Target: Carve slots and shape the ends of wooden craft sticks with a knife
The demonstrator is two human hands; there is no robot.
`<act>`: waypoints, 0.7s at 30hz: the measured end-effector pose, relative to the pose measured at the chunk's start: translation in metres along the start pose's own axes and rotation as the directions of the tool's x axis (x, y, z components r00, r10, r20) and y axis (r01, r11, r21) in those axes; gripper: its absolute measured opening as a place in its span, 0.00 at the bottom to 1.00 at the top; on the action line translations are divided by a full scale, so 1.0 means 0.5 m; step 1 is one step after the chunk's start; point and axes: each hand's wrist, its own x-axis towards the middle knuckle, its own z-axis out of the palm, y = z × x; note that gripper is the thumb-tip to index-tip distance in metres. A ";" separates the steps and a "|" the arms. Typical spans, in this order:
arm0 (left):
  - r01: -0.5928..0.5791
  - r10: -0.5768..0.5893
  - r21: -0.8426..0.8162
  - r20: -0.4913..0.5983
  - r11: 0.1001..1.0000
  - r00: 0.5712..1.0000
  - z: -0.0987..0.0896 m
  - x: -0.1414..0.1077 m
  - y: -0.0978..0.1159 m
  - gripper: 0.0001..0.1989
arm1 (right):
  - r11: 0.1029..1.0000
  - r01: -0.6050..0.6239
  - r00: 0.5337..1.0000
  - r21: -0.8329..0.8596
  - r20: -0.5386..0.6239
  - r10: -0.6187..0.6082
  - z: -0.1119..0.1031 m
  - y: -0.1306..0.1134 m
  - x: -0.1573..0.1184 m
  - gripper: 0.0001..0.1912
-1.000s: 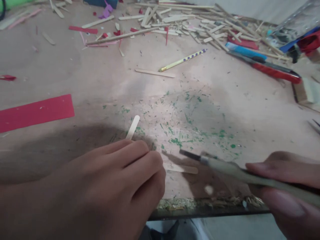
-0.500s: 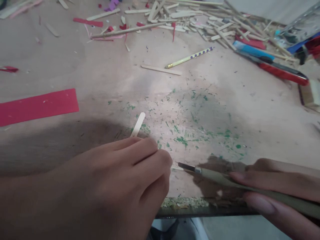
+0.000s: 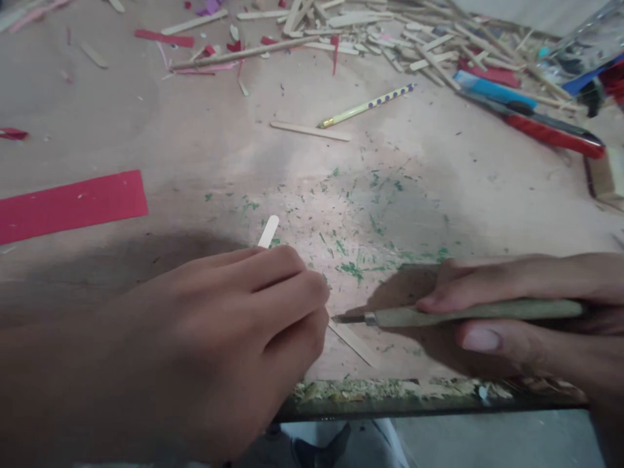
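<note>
My left hand (image 3: 263,312) is closed with fingers bent down against the table, pinning a pale craft stick (image 3: 268,231) whose rounded end sticks out beyond the knuckles. From under the same fingertips a second thin wooden strip (image 3: 355,344) slants toward the table's front edge. Whether the two pieces touch is hidden beneath the hand. Between thumb and fingers, my right hand (image 3: 507,312) grips a carving knife (image 3: 419,316) with a light wooden handle, held nearly level. Its dark blade points left, its tip at the strip beside my left fingertips.
Green flecks (image 3: 353,270) are scattered over the table. Beyond lie a loose craft stick (image 3: 309,131), a dotted pencil (image 3: 368,106) and a heap of sticks (image 3: 361,23). A red-handled tool (image 3: 556,134) rests at right, a red strip (image 3: 73,203) at left. Shavings line the front edge (image 3: 370,390).
My right hand has moved up and left with the knife, bringing the blade close to my left fingertips. More of the wooden strip shows. The view has shifted slightly.
</note>
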 end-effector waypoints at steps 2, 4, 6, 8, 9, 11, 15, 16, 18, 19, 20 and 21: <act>-0.056 0.052 0.050 0.081 0.997 0.995 -0.006 0.004 -0.006 0.13 | 0.999 -0.031 0.999 -0.024 0.030 0.032 -0.013 -0.003 0.014 0.22; -0.078 0.071 0.064 0.097 0.995 0.993 -0.010 0.008 -0.010 0.15 | 0.998 -0.068 0.995 0.009 0.078 0.067 -0.019 -0.009 0.025 0.21; -0.069 0.064 0.063 0.080 0.996 0.995 -0.012 0.010 -0.012 0.16 | 0.993 -0.099 0.986 0.065 0.139 0.089 -0.019 -0.014 0.035 0.21; -0.047 0.041 0.073 0.082 0.996 0.996 -0.012 0.009 -0.014 0.15 | 0.983 -0.142 0.975 0.116 0.190 0.118 -0.014 -0.019 0.041 0.17; -0.038 0.031 0.081 0.081 0.996 0.996 -0.012 0.008 -0.015 0.15 | 0.979 -0.152 0.976 0.139 0.179 0.126 -0.010 -0.020 0.043 0.17; -0.033 0.025 0.095 0.084 0.995 0.996 -0.012 0.008 -0.017 0.13 | 0.973 -0.143 0.986 0.184 0.112 0.124 0.001 -0.023 0.045 0.20; -0.070 0.060 0.112 0.089 0.991 0.994 -0.013 0.010 -0.018 0.13 | 0.963 -0.098 0.994 0.251 0.078 0.081 0.023 -0.030 0.049 0.27; -0.075 0.065 0.111 0.092 0.991 0.994 -0.014 0.011 -0.017 0.13 | 0.961 -0.098 0.993 0.257 0.094 0.076 0.026 -0.031 0.050 0.27; -0.082 0.073 0.101 0.093 0.991 0.993 -0.014 0.011 -0.016 0.13 | 0.960 -0.099 0.991 0.263 0.114 0.071 0.028 -0.035 0.054 0.26; -0.076 0.068 0.101 0.089 0.992 0.994 -0.014 0.010 -0.015 0.13 | 0.959 -0.099 0.990 0.264 0.119 0.070 0.027 -0.037 0.056 0.26; -0.067 0.058 0.101 0.081 0.993 0.995 -0.013 0.009 -0.015 0.13 | 0.959 -0.098 0.990 0.265 0.123 0.068 0.026 -0.039 0.058 0.25; -0.056 0.048 0.099 0.075 0.994 0.996 -0.012 0.008 -0.016 0.13 | 0.959 -0.098 0.990 0.266 0.127 0.066 0.023 -0.041 0.060 0.24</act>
